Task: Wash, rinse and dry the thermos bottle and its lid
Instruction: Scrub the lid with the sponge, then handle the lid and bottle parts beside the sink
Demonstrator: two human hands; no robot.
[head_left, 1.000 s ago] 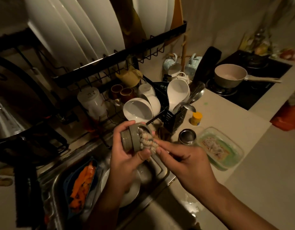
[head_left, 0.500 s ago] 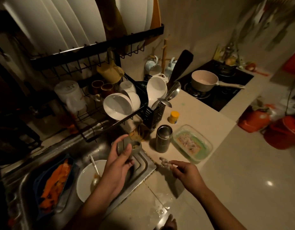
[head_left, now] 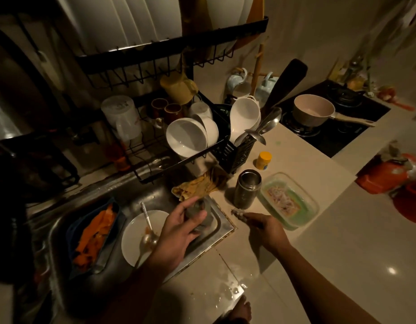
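Note:
The steel thermos bottle (head_left: 246, 188) stands upright and open on the counter beside the sink's right rim. My left hand (head_left: 179, 228) grips the grey thermos lid (head_left: 198, 215) low over the ribbed drainboard of the sink (head_left: 141, 197). My right hand (head_left: 265, 229) is over the counter just in front of the bottle and pinches a small pale scrubbing piece (head_left: 237, 212) at its fingertips. The hand partly hides the lid.
In the sink lie a white plate (head_left: 132, 239) with a spoon and a blue tray of orange peels (head_left: 92, 235). A yellow cloth (head_left: 197, 185) lies by the black dish rack (head_left: 202, 150). A glass food container (head_left: 288, 201), a small yellow-capped jar (head_left: 263, 160) and a stove with a pan (head_left: 313, 111) are to the right.
My hands separated: the right hand pulled the scrubbing piece out of the lid and moved right over the counter. The left hand lowered the lid toward the drainboard.

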